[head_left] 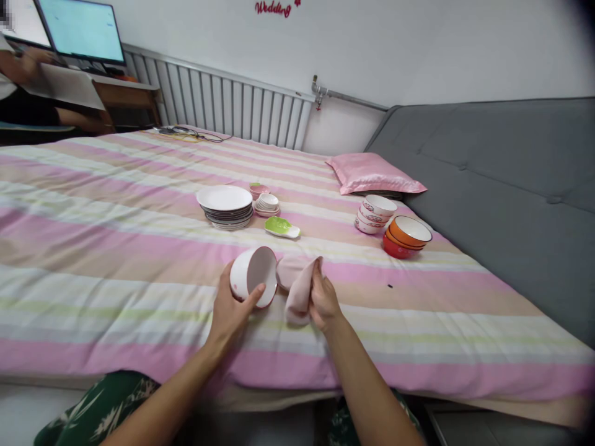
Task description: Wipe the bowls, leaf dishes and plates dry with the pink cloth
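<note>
White bowl point(242, 274) with a thin red rim, tipped on its side above the near part of a striped bed point(153, 328), its opening facing 3 o'clock. Directions are a clock centred on it. The left hand point(236, 306) is clamped on the bowl, thumb over the rim, fingers around the outside. At 3 o'clock, apart from it, the right hand point(321, 297) grips a pink cloth point(297, 288), whose near end reaches the bowl's rim; whether they touch I cannot tell.

Work on this bowl looks under way, not finished: it is in hand, with the cloth beside its rim. Farther off, a green dish point(279, 227) lies at 1 o'clock, a plate stack point(225, 199) at 11, and small dishes point(267, 202) at 12. White bowls point(372, 217) are stacked at 2, orange and red bowls point(405, 238) just beside them. Which of these are done and which are left cannot be told. Beyond lies a pink pillow point(374, 173), between 1 and 2.
</note>
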